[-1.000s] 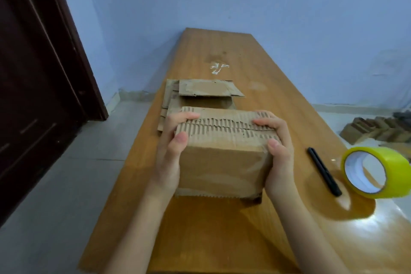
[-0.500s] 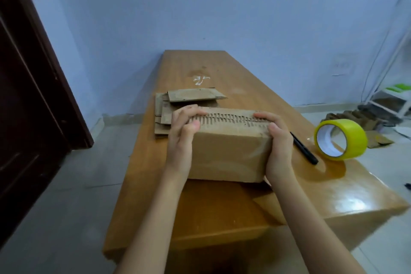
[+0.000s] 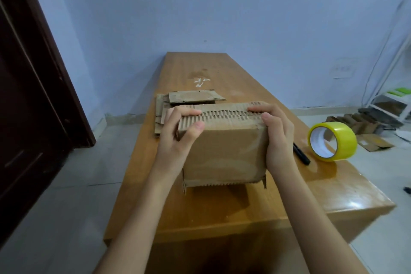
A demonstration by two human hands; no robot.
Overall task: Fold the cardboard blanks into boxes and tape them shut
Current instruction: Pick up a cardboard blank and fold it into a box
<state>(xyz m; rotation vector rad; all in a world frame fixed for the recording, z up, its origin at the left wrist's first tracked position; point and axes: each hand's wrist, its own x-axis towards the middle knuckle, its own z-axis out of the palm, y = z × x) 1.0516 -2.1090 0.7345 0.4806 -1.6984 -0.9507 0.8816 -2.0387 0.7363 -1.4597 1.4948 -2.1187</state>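
A folded cardboard box is being held just above the near half of the wooden table. The left hand and right hand are clamping its two ends, fingers curling over the top flaps and pressing them shut, thumbs lying on the near face. Beyond the box, a stack of flat cardboard blanks is lying on the table. To the right of the box, a black marker is resting beside a yellow tape roll, which is standing on its edge.
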